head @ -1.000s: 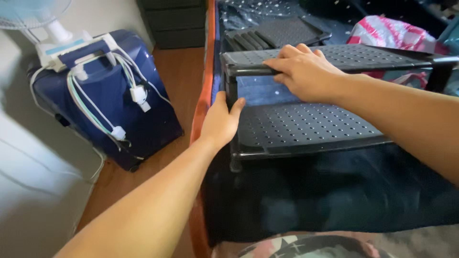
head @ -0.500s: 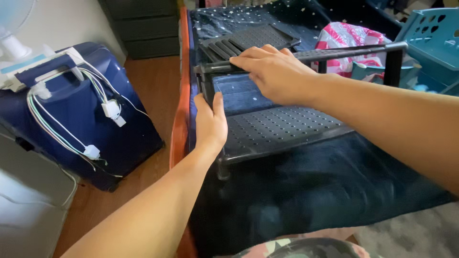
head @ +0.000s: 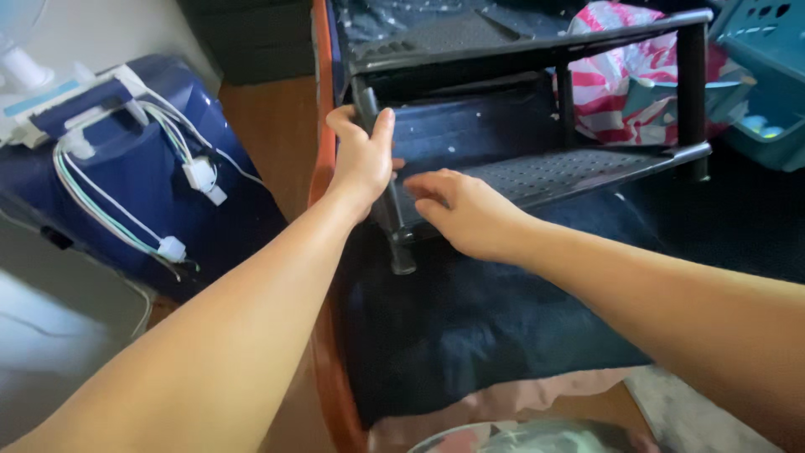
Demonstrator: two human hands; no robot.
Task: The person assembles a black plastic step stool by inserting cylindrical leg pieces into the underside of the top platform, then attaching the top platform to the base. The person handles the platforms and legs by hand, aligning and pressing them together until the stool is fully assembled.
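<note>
- Underneath everything, your dark blue bed cover (head: 503,335) fills the lower middle of the view; its near end is cut off by the frame, and a pale patterned thing at the bottom edge is too blurred to make out.
- On that cover stands the black two-tier plastic rack (head: 537,109), tilted, its far corner running out of view at the top right.
- To your left, a navy suitcase (head: 126,193) lies on the wooden floor with white cables (head: 159,210) draped over it; its left end is hidden by the frame edge.
- At the right edge, a teal slotted basket (head: 755,75) is only partly visible; something pale lies in it, too small to tell.
- Behind the rack, a pink striped bag (head: 620,92) is half hidden by the rack's posts.
- Your left hand (head: 362,155) is clenched around the rack's near corner post.
- Your right hand (head: 465,214) is spread loose, fingers at the front edge of the lower shelf, grasping nothing.
</note>
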